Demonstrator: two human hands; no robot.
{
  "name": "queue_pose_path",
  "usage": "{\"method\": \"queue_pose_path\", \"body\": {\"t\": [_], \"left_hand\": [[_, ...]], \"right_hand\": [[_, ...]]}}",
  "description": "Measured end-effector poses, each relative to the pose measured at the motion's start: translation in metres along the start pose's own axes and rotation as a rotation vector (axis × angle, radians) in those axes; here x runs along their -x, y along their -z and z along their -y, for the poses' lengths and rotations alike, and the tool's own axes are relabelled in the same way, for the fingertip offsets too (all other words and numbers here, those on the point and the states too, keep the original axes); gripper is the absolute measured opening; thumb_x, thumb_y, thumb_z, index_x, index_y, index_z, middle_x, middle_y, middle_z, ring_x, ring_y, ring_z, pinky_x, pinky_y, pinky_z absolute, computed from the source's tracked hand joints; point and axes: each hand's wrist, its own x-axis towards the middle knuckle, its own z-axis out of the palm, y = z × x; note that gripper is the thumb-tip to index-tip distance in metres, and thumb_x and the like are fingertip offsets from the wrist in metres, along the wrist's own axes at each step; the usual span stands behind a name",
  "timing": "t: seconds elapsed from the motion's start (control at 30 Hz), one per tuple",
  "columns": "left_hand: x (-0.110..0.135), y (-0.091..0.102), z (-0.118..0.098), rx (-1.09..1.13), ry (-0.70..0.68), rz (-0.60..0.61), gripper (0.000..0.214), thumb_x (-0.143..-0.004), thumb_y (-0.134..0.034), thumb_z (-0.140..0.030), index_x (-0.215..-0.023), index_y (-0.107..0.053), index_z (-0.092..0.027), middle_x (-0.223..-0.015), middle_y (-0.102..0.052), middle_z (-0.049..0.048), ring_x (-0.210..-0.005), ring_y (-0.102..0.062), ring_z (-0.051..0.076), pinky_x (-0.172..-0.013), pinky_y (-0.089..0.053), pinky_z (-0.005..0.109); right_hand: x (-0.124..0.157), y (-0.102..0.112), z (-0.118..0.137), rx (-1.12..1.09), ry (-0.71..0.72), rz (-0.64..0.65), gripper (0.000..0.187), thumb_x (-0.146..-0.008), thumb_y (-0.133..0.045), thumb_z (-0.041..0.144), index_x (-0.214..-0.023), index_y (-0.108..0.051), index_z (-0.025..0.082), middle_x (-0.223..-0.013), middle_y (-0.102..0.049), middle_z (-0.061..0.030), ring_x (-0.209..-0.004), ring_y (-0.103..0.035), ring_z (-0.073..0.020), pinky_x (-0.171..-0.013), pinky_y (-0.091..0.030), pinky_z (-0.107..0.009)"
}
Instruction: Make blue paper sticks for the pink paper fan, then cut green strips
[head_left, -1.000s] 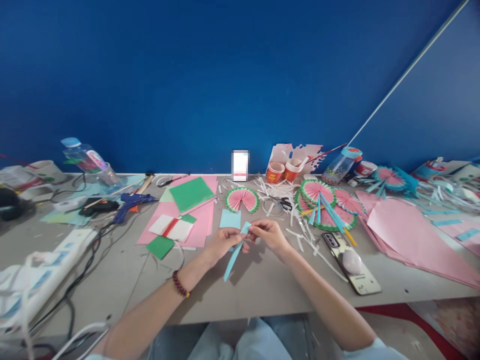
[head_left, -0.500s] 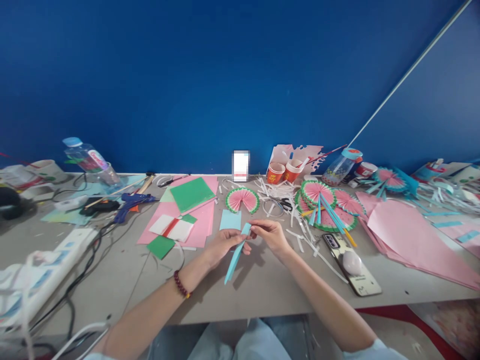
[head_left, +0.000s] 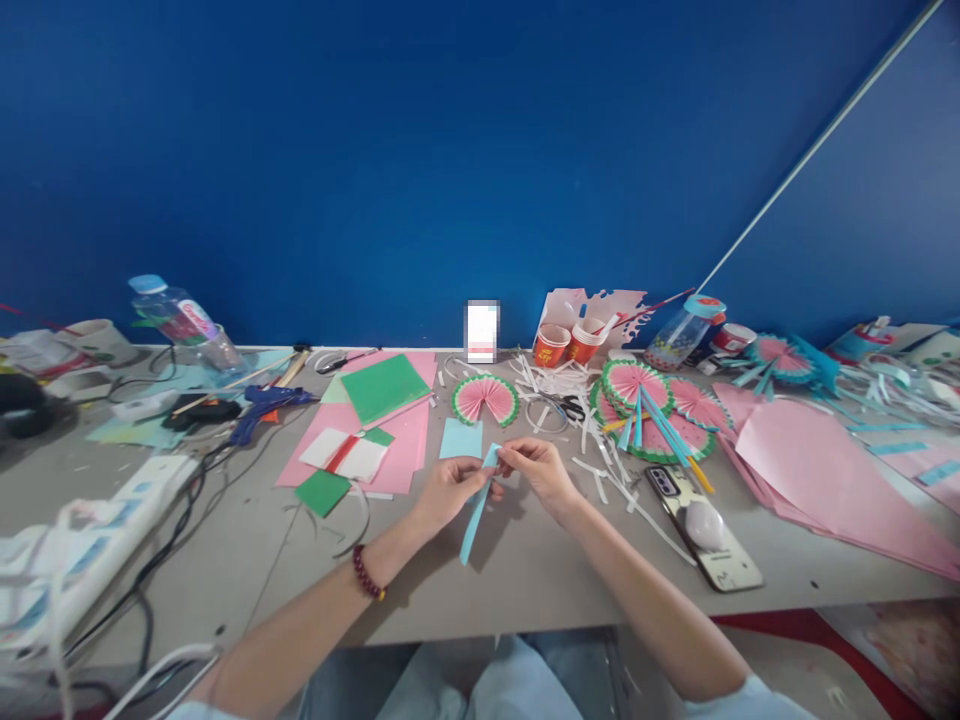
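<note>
A narrow light-blue paper strip (head_left: 474, 520) slants between my two hands, its lower end hanging free above the table. My left hand (head_left: 452, 490) pinches the strip near its upper part with thumb and fingers. At the strip's top end, the fingertips of my right hand (head_left: 538, 470) are closed on the paper. Just beyond my hands lies a flat light-blue paper piece (head_left: 460, 439). Behind that sits a pleated paper fan (head_left: 485, 400), pink with a green and white rim, spread to most of a circle.
Left are green card (head_left: 385, 389), pink sheets, a blue glue gun (head_left: 264, 405) and a power strip (head_left: 105, 550). Right are paper scraps, scissors (head_left: 573, 406), finished fans (head_left: 637, 390), a phone (head_left: 709, 535) and pink paper (head_left: 840, 480). Red paper cups (head_left: 553, 344) stand by the wall.
The strip's lower end has swung slightly to the right and it now looks narrower. Both hands keep their hold in nearly the same place.
</note>
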Motion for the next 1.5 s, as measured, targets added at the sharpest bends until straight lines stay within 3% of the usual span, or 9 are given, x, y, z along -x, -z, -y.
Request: {"method": "queue_pose_path", "body": {"t": [0.13, 0.4, 0.63, 0.73, 0.83, 0.97, 1.17, 1.5], "left_hand": [[0.002, 0.000, -0.003, -0.090, -0.065, -0.028, 0.026, -0.072, -0.065, -0.041, -0.074, -0.068, -0.015, -0.070, -0.070, 0.0058, -0.068, -0.064, 0.019, -0.066, -0.049, 0.028], [-0.003, 0.007, 0.002, -0.186, -0.242, -0.269, 0.021, -0.071, -0.067, -0.038, -0.076, -0.064, -0.017, -0.077, -0.065, 0.0028, -0.072, -0.059, 0.015, -0.062, -0.045, 0.023], [-0.002, 0.007, -0.008, 0.117, -0.021, -0.137, 0.029, -0.061, -0.076, -0.038, -0.073, -0.062, -0.016, -0.065, -0.060, -0.0005, -0.060, -0.054, 0.013, -0.054, -0.048, 0.025], [-0.001, 0.008, -0.010, 0.210, 0.042, -0.116, 0.031, -0.058, -0.078, -0.036, -0.074, -0.062, -0.015, -0.060, -0.058, -0.0026, -0.054, -0.050, 0.009, -0.050, -0.045, 0.021], [-0.003, 0.010, -0.008, 0.254, 0.048, -0.088, 0.030, -0.059, -0.078, -0.036, -0.072, -0.062, -0.014, -0.056, -0.056, -0.0038, -0.047, -0.044, 0.006, -0.046, -0.039, 0.019], [-0.006, 0.011, -0.003, 0.327, 0.053, -0.024, 0.026, -0.063, -0.076, -0.035, -0.073, -0.063, -0.015, -0.060, -0.061, -0.0016, -0.051, -0.049, 0.008, -0.050, -0.039, 0.020], [-0.007, 0.010, 0.002, 0.360, 0.046, -0.034, 0.022, -0.062, -0.077, -0.032, -0.071, -0.066, -0.015, -0.064, -0.063, -0.0001, -0.056, -0.052, 0.009, -0.056, -0.037, 0.021], [-0.004, 0.011, 0.003, 0.337, 0.100, 0.006, 0.021, -0.067, -0.074, -0.033, -0.070, -0.064, -0.015, -0.055, -0.053, -0.0030, -0.049, -0.044, 0.007, -0.051, -0.032, 0.021]], "right_hand": [[0.001, -0.001, 0.002, 0.061, 0.025, -0.002, 0.022, -0.068, -0.072, 0.038, -0.069, -0.071, 0.016, -0.056, -0.064, -0.0005, -0.050, -0.055, -0.0097, -0.052, -0.044, -0.021], [-0.001, -0.007, -0.001, 0.114, 0.053, -0.028, 0.026, -0.064, -0.073, 0.041, -0.070, -0.071, 0.016, -0.056, -0.064, -0.0015, -0.049, -0.055, -0.0119, -0.050, -0.047, -0.024], [-0.002, -0.010, -0.002, 0.068, 0.066, -0.035, 0.022, -0.064, -0.074, 0.037, -0.070, -0.071, 0.016, -0.055, -0.064, -0.0008, -0.049, -0.056, -0.0112, -0.051, -0.049, -0.024], [-0.002, -0.010, -0.006, 0.019, 0.081, -0.021, 0.025, -0.065, -0.074, 0.035, -0.081, -0.071, 0.016, -0.060, -0.066, -0.0012, -0.052, -0.058, -0.0114, -0.052, -0.049, -0.024], [-0.002, -0.011, -0.008, -0.012, 0.111, -0.009, 0.030, -0.065, -0.074, 0.034, -0.090, -0.071, 0.018, -0.065, -0.067, -0.0014, -0.055, -0.059, -0.0119, -0.054, -0.050, -0.024], [-0.001, -0.012, -0.007, -0.029, 0.134, -0.010, 0.027, -0.063, -0.075, 0.032, -0.086, -0.072, 0.019, -0.066, -0.067, -0.0012, -0.054, -0.058, -0.0115, -0.052, -0.050, -0.024], [0.001, -0.015, -0.003, -0.059, 0.101, -0.038, 0.024, -0.060, -0.077, 0.033, -0.080, -0.074, 0.020, -0.061, -0.066, -0.0004, -0.052, -0.057, -0.0120, -0.050, -0.049, -0.025], [0.005, -0.014, -0.003, -0.061, 0.073, -0.033, 0.024, -0.061, -0.077, 0.033, -0.081, -0.075, 0.021, -0.062, -0.067, -0.0010, -0.051, -0.055, -0.0109, -0.050, -0.049, -0.024]]}}
